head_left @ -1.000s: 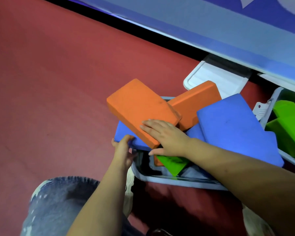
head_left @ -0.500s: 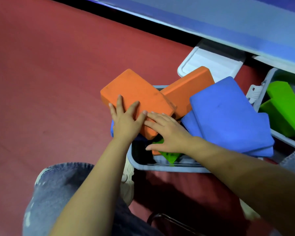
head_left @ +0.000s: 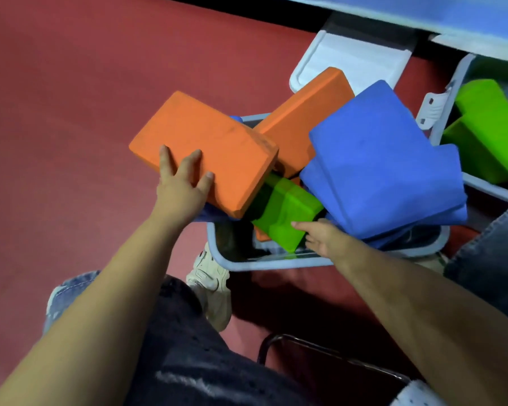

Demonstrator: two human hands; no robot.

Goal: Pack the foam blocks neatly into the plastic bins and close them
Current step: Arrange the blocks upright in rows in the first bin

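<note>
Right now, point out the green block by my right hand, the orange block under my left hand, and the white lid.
green block [head_left: 286, 213], head view, its top face.
orange block [head_left: 214, 148], head view, its broad top face.
white lid [head_left: 361, 58], head view, its flat panel.

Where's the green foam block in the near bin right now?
Middle of the head view: green block sits under the orange block, right hand touching it.

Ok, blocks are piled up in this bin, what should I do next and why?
Probably lift the orange block under your left hand off the heap; it overhangs the bin rim, and the green block your right hand touches is wedged beneath.
</note>
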